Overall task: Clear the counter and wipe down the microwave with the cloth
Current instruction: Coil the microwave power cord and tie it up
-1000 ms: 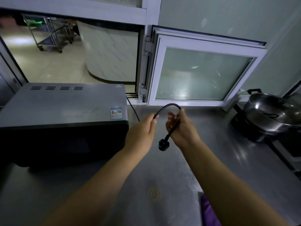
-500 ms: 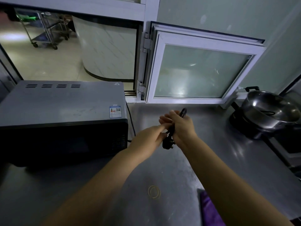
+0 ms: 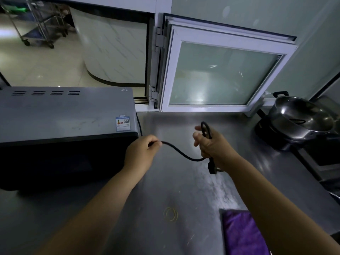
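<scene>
While you hold the black cord (image 3: 181, 152) up over the counter (image 3: 184, 190), both of your hands are busy with it. Your left hand (image 3: 142, 153) pinches the cord between curled fingers. Your right hand (image 3: 211, 146) is wrapped around a small loop of the same cord, and the plug (image 3: 213, 167) hangs down just under that hand. Between your two hands the cord sags in a soft curve. It looks like you are folding the cord up to get it out of the way.

Now for the job. The microwave (image 3: 64, 126) sits on the counter to your left, close to your left hand. Its top has some pale smudges on it, so I think it is not wiped yet. The purple cloth (image 3: 242, 234) lies on the counter near you, by your right arm, and no hand is touching it. So the wiping part looks not begun.

Some things are still on the counter. A yellow rubber band (image 3: 170, 214) lies near the cloth. A shiny metal pot (image 3: 301, 118) sits on a black cooker far to your right. I think you are near the start: tidy the cord, clear the small things, then pick up the cloth and wipe.
</scene>
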